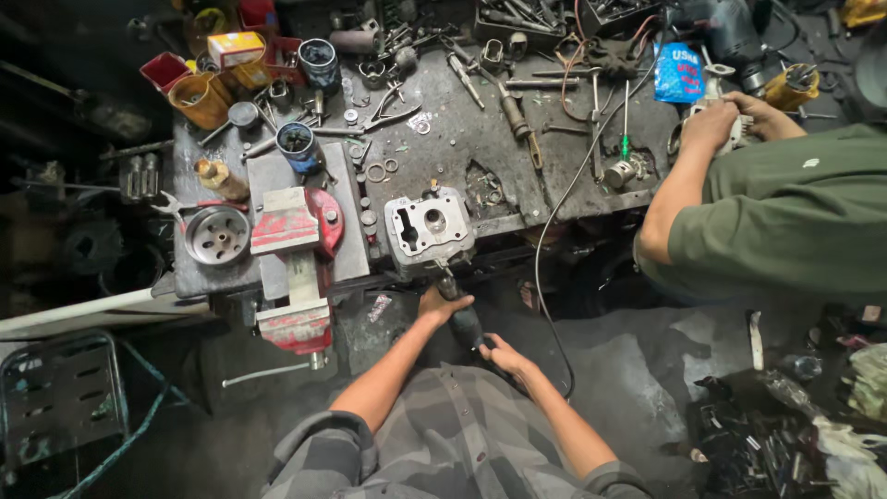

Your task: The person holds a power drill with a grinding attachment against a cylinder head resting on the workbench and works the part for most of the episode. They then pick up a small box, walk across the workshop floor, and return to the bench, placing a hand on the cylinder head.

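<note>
Here, person's left hand [442,305] wraps front of corded grinder [462,319], right hand [504,356] grips rear of tool body, both clenched on it. Tool nose points 12 o'clock into grey cylinder head [429,225], which sits loose at bench [462,148] front edge, just at 3 o'clock of red vise [297,249]. Risks, as judgement: head unclamped, could shift or slide off edge if tool bites; cable [554,277] trails by right wrist, may snag. Co-worker's hand [711,125] at 2 o'clock on separate part, well apart.
</note>
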`<control>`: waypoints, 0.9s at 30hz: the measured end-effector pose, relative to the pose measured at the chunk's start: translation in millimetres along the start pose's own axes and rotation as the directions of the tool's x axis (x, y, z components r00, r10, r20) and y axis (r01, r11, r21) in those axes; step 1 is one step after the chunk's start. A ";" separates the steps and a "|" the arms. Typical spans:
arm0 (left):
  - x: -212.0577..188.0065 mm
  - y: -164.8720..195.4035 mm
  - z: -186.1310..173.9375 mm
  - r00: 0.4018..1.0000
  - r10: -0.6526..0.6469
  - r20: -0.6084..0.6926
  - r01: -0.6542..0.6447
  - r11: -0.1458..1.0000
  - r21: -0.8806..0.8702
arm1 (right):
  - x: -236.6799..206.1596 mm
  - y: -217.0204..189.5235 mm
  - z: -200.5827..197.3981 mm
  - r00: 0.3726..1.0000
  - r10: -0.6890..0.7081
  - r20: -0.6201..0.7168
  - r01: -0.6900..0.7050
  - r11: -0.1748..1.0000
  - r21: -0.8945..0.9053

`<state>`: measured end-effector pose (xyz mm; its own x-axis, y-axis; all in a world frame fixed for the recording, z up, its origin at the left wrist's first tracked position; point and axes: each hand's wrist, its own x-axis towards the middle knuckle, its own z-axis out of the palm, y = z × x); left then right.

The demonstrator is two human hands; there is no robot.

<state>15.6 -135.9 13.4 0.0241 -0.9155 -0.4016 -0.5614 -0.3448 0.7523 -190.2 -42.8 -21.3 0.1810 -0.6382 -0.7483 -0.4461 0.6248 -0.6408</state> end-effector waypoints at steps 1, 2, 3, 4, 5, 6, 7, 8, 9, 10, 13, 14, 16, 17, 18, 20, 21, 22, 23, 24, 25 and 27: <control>-0.1 0.4 0.2 0.999 0.030 -0.018 -0.029 1.000 0.005 | -0.7 0.7 0.2 1.000 -0.014 0.008 0.014 1.000 -0.007; -1.0 1.1 -0.3 0.997 0.059 -0.040 -0.058 0.998 0.007 | -1.1 0.8 0.1 1.000 -0.029 -0.009 0.029 1.000 -0.011; -1.3 2.0 -0.8 0.998 0.048 -0.032 -0.049 0.999 -0.007 | -0.9 0.1 -0.6 0.999 -0.040 -0.020 0.040 0.999 -0.019; -2.6 1.9 -1.3 0.999 0.027 -0.019 -0.028 0.999 -0.020 | -2.4 0.8 0.3 0.999 -0.042 -0.024 0.041 0.999 -0.026; -3.3 2.0 -1.7 1.000 0.003 -0.003 -0.003 0.999 -0.033 | -2.8 0.6 0.3 1.000 0.000 -0.020 0.000 1.000 0.003; -4.5 1.7 -1.9 1.000 -0.019 0.002 0.019 0.998 -0.061 | -3.2 0.3 0.4 0.999 0.046 -0.015 -0.045 0.998 0.033; -5.5 1.5 -1.8 0.999 -0.039 0.012 0.040 0.995 -0.089 | -4.2 0.5 0.4 0.996 0.094 -0.012 -0.093 0.994 0.065; -6.6 1.5 -1.1 0.998 -0.053 0.021 0.055 0.992 -0.117 | -5.5 0.9 0.8 0.996 0.084 -0.004 -0.084 0.995 0.058; -7.7 1.6 -0.3 0.998 -0.055 0.024 0.057 0.994 -0.097 | -6.6 1.1 1.0 0.998 0.067 0.002 -0.067 0.996 0.051; -8.5 1.4 0.3 0.998 -0.056 0.023 0.057 0.995 -0.077 | -7.3 2.1 1.1 0.999 0.046 0.010 -0.047 0.998 0.044; -8.4 0.4 2.9 0.999 0.024 -0.044 -0.026 0.999 -0.043 | -10.6 5.9 1.8 1.000 -0.012 -0.009 0.013 0.999 0.032; -8.7 -1.1 3.9 0.996 0.060 -0.069 -0.063 0.998 -0.030 | -11.4 7.4 2.4 1.000 0.018 -0.003 -0.018 0.998 0.058; -8.4 -4.3 6.7 0.998 -0.048 0.033 0.049 0.998 -0.031 | -13.5 9.4 3.3 0.994 0.105 0.015 -0.106 0.987 0.121; -7.7 -4.8 7.6 0.993 -0.089 0.078 0.091 0.995 -0.027 | -14.6 12.3 4.2 0.994 0.106 0.018 -0.108 0.986 0.127; -6.8 -8.5 10.8 0.994 -0.090 0.058 0.091 0.996 -0.017 | -12.9 15.6 3.9 0.995 0.095 0.015 -0.097 0.987 0.131; -8.3 -13.0 17.8 0.996 -0.093 0.018 0.093 0.996 -0.005 | -13.5 21.1 3.0 0.997 0.072 0.012 -0.073 0.991 0.116; -8.3 -14.0 22.3 0.993 -0.113 0.033 0.114 0.993 -0.035 | -13.5 23.8 1.7 0.998 0.056 0.012 -0.057 0.994 0.097; -10.2 -14.2 27.8 0.989 -0.137 0.050 0.140 0.988 -0.064 | -14.5 27.4 0.2 0.999 0.041 0.016 -0.042 0.996 0.079; -12.3 -13.1 34.4 0.984 -0.162 0.070 0.168 0.981 -0.092 | -16.0 31.3 -1.9 0.998 0.065 0.018 -0.067 0.992 0.107; -14.2 -10.8 41.3 0.991 -0.118 0.070 0.127 0.980 -0.151 | -18.2 35.4 -4.2 0.996 0.088 0.017 -0.089 0.986 0.138; -15.4 -6.8 48.9 0.995 -0.068 0.066 0.081 0.975 -0.208 | -20.4 39.2 -7.1 0.994 0.107 0.013 -0.107 0.980 0.169; -18.5 7.9 60.6 0.997 0.026 0.073 -0.005 0.964 -0.267 | -28.3 47.4 -13.6 0.998 -0.050 -0.042 0.053 0.995 0.082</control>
<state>-39.4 -109.2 -4.9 -0.0512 -0.9065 -0.4191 -0.3198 -0.3826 0.8668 -228.5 -1.3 -28.2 0.1660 -0.6870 -0.7074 -0.3627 0.6246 -0.6916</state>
